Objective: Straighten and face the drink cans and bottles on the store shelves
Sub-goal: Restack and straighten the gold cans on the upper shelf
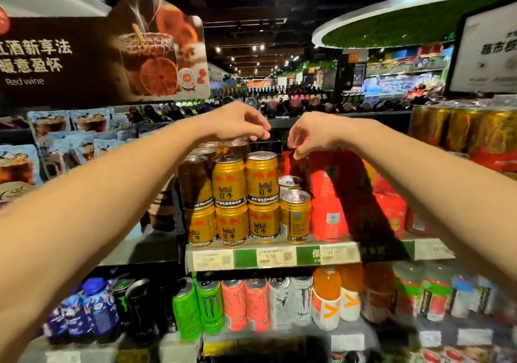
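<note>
Gold Red Bull cans stand stacked two high on the upper shelf, labels mostly facing me. One gold can at the right end of the lower row shows its back label. My left hand hovers over the rear top cans, fingers curled and apart, holding nothing. My right hand hangs just right of the stack above red packs, fingers loosely bent, empty. On the lower shelf stand Monster cans in green, pink and white, and orange bottles.
Shrink-wrapped gold can packs sit at upper right. Snack bags fill the left shelves under a red wine poster. Purple bottles and black cans stand at lower left. Price tags line the shelf edge.
</note>
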